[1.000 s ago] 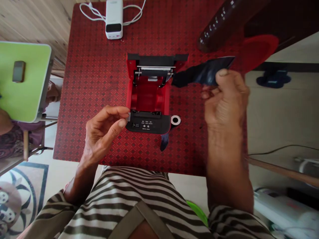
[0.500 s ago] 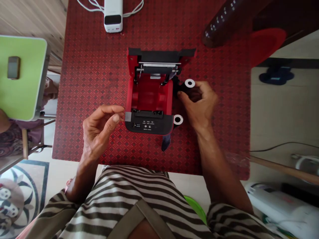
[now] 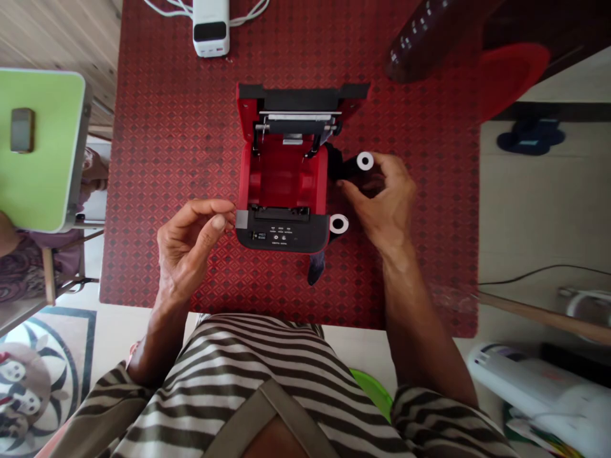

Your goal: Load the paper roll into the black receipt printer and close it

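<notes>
A red and black label printer (image 3: 284,232) stands on the table with its lid (image 3: 305,98) raised. Its red paper bay is exposed, and a roller shows under the lid. My left hand (image 3: 188,245) is at the printer's front left corner, fingertips against its edge, thumb apart from the index finger. To the right of the printer, my right hand (image 3: 391,203) has thumb and fingers around a small roll with a white ring-shaped end (image 3: 365,161). Dark material lies between it and the printer. A second such roll (image 3: 339,224) sits by the printer's front right corner.
A white power bank (image 3: 210,38) with white cables lies at the back. A dark bottle (image 3: 415,41) and a red round item (image 3: 513,79) are at the back right. A phone (image 3: 22,130) rests on a green table (image 3: 48,191) at left.
My right hand and the roll in it have shifted slightly right and toward me relative to the printer. The left hand stays at the printer's corner. The whole view has shifted a little.
</notes>
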`<move>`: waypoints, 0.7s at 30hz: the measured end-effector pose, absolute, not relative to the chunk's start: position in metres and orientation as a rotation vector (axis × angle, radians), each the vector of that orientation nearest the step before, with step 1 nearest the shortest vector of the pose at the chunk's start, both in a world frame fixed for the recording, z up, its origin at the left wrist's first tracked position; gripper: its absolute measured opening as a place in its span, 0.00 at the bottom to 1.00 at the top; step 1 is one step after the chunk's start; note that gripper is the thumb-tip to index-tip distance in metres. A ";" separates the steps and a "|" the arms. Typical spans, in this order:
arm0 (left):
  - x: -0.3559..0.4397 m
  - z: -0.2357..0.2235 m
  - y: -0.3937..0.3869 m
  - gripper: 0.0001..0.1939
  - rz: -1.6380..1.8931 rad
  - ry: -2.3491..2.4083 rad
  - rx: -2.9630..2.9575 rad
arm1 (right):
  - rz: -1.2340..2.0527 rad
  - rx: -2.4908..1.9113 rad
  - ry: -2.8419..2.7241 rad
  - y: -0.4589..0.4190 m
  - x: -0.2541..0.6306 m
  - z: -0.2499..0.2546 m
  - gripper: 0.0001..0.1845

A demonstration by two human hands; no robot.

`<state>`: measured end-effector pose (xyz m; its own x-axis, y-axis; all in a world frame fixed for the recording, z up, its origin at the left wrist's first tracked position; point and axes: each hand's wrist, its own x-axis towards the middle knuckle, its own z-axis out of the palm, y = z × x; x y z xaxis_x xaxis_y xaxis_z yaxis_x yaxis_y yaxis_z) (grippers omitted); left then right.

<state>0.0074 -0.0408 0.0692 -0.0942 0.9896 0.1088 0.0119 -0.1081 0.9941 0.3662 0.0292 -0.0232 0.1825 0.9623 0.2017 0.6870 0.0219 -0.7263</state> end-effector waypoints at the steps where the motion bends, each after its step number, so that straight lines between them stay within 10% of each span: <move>1: 0.007 0.069 -0.041 0.09 1.356 1.239 1.251 | 0.515 -1.708 -1.534 0.023 0.370 -0.018 0.26; 17: 0.014 0.086 -0.056 0.10 1.377 1.338 1.418 | 1.021 -1.559 -1.556 -0.041 0.365 0.045 0.18; 21: 0.024 0.103 -0.060 0.27 1.230 1.151 1.629 | 0.966 -1.524 -1.516 -0.053 0.367 0.121 0.18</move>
<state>0.0238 -0.0603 0.1032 0.1230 0.9555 0.2680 0.2039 -0.2887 0.9355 0.3674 -0.0535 0.1210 0.0067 1.0000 0.0018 0.4207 -0.0012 -0.9072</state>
